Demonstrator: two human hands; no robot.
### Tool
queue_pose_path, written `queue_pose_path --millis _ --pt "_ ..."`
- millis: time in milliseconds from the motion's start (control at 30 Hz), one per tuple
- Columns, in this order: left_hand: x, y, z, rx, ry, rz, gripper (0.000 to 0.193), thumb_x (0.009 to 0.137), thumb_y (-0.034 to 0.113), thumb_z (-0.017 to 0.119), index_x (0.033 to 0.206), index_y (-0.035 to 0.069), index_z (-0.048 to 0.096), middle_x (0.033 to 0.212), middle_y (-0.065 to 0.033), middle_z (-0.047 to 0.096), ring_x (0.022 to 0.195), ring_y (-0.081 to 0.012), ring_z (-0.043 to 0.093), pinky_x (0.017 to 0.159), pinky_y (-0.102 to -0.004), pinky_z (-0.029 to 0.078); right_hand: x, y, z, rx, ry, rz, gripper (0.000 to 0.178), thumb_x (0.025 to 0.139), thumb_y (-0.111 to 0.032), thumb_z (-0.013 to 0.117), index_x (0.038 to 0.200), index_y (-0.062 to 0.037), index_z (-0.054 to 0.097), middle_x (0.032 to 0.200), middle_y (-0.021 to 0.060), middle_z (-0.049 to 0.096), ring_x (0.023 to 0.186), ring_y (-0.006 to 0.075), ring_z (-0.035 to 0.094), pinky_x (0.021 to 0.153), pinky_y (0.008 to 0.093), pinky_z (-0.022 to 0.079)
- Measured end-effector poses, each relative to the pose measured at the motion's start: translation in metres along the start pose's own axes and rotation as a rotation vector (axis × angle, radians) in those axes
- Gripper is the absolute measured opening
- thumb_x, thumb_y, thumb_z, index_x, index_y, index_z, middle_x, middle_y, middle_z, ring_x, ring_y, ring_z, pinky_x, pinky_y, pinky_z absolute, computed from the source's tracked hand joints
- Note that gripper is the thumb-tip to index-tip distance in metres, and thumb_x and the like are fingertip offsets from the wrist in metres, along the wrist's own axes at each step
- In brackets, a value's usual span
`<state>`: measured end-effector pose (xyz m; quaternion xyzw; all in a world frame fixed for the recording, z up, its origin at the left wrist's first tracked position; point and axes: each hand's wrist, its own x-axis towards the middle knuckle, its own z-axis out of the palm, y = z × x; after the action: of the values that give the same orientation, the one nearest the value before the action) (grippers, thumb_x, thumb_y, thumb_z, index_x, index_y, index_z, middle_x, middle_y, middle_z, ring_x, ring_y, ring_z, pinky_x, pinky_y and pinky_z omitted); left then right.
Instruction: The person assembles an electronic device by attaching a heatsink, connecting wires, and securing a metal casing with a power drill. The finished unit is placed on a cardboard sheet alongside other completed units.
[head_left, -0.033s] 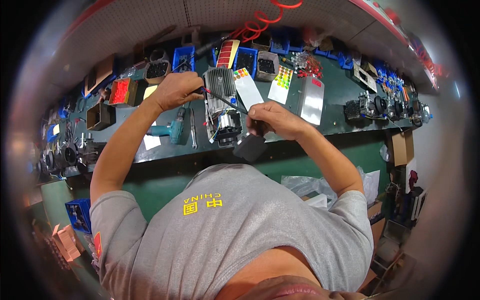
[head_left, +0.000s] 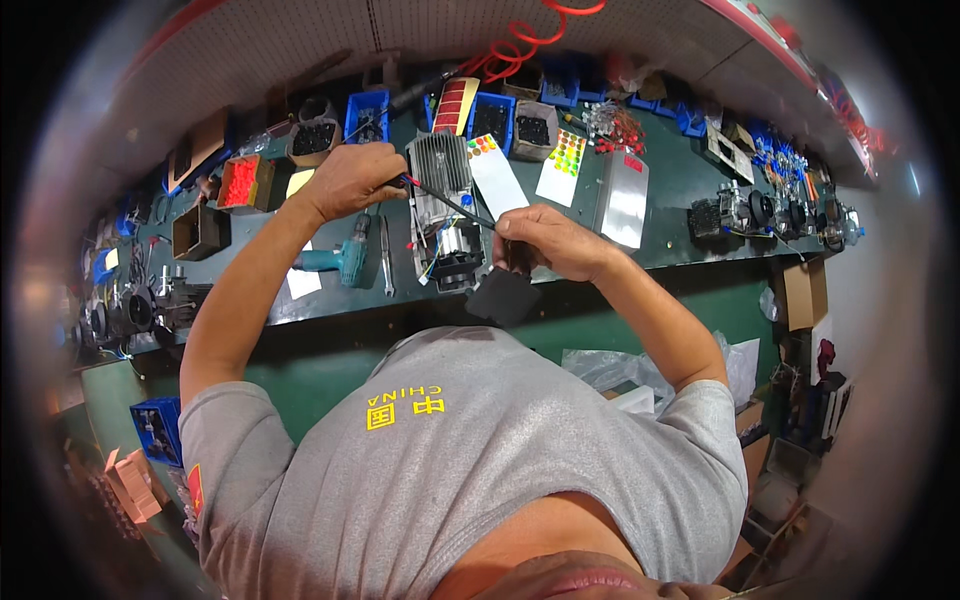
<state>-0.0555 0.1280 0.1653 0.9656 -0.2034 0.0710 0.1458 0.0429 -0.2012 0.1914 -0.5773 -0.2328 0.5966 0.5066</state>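
My left hand is closed on the end of a black cable, where coloured wire tips show beside the fingers. The cable slants down to my right hand, which grips it close to a flat black box. That box hangs just past the bench's front edge, and its join with the cable is hidden by my fingers. Beneath the stretched cable lies a finned grey motor housing with loose coloured wires and a black round part at its near end.
Left of the motor lie a teal power drill and a wrench. Sticker sheets and a silver metal cover are to the right. Blue bins line the back, under a red coiled hose. More motor units stand far right.
The black box has turned slightly, so its flat face shows more squarely. Both hands have stayed in place.
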Motion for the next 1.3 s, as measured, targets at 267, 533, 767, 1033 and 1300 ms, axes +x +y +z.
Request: queue_pose_path --millis 267,533,767,1033,1300 --pt "-0.009 -0.012 0.001 0.056 0.024 0.061 0.033 0.088 0.039 0.067 0.092 0.008 0.055 0.082 -0.0096 0.053 0.081 -0.0315 0.058 0.069 -0.0440 0.047 0.005 0.002 0.005 -0.016 0.047 0.035 0.037 0.100 -0.032 0.057 0.082 -0.0022 0.069 0.076 0.0076 0.069 0.062 0.0117 0.060 0.057 0.0240 0.047" --pt "-0.016 -0.025 0.000 0.088 -0.011 0.042 0.031 0.089 0.036 0.067 0.095 0.009 0.056 0.085 -0.0105 0.055 0.083 -0.0319 0.059 0.070 -0.0440 0.048 -0.007 0.000 0.004 -0.018 0.013 0.001 0.030 0.098 -0.025 0.062 0.085 0.0002 0.071 0.083 0.0102 0.072 0.065 0.0107 0.062 0.060 0.0228 0.049" --pt "-0.007 0.018 0.025 -0.110 0.275 -0.131 0.047 0.092 0.033 0.066 0.133 0.011 0.060 0.127 -0.0152 0.061 0.121 -0.0354 0.056 0.103 -0.0438 0.045 0.012 0.022 0.007 0.340 0.137 -0.165 0.023 0.100 -0.019 0.060 0.100 0.0022 0.069 0.094 0.0101 0.072 0.074 0.0108 0.065 0.068 0.0232 0.054" --pt "-0.003 0.112 0.056 -0.427 0.249 -0.022 0.082 0.072 0.039 0.086 0.140 0.007 0.054 0.136 -0.0189 0.054 0.128 -0.0381 0.051 0.109 -0.0450 0.041 0.050 0.071 0.015 0.876 0.321 -0.159 0.023 0.101 -0.015 0.057 0.108 0.0055 0.064 0.100 0.0125 0.069 0.088 0.0185 0.070 0.072 0.0268 0.061" --pt "-0.029 0.122 0.096 -0.599 0.205 -0.230 0.072 0.072 0.027 0.085 0.135 0.008 0.055 0.128 -0.0178 0.051 0.118 -0.0367 0.054 0.100 -0.0434 0.047 0.060 0.120 0.031 1.171 0.282 -0.027 0.020 0.100 -0.011 0.059 0.110 0.0058 0.061 0.105 0.0165 0.066 0.091 0.0249 0.071 0.083 0.0345 0.064"
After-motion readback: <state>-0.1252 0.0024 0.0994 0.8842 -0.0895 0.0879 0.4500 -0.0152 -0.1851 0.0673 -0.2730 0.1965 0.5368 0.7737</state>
